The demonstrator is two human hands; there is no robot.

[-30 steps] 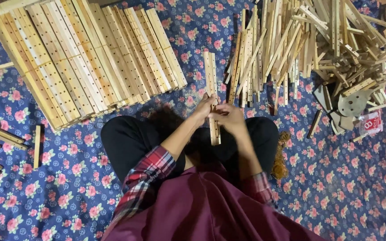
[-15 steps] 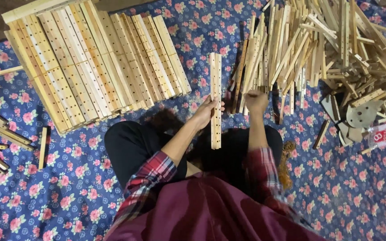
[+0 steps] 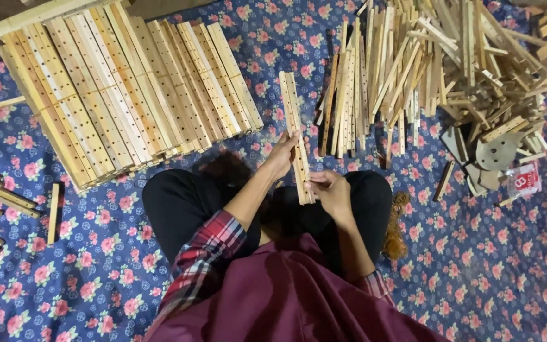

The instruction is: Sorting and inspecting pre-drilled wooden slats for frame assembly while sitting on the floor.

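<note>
Floor workshop: drilled wooden slats (image 3: pixel 128 101) stacked on floral cloth (image 3: pixel 495 253).

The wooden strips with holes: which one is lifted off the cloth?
The strip held between the left hand and right hand, above the person's lap. All other drilled strips lie flat in the stacked row at upper left.

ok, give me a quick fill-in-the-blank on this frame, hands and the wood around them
1. Both hands hold a long wooden slat drilled with a row of ____.
2. The left hand grips the slat higher up than the ____ hand.
3. The neat rows of drilled slats lie on the person's ____ side.
4. The loose pile of thin sticks lies on a blue cloth printed with pink ____.

Missing words: holes; right; left; flowers
</note>
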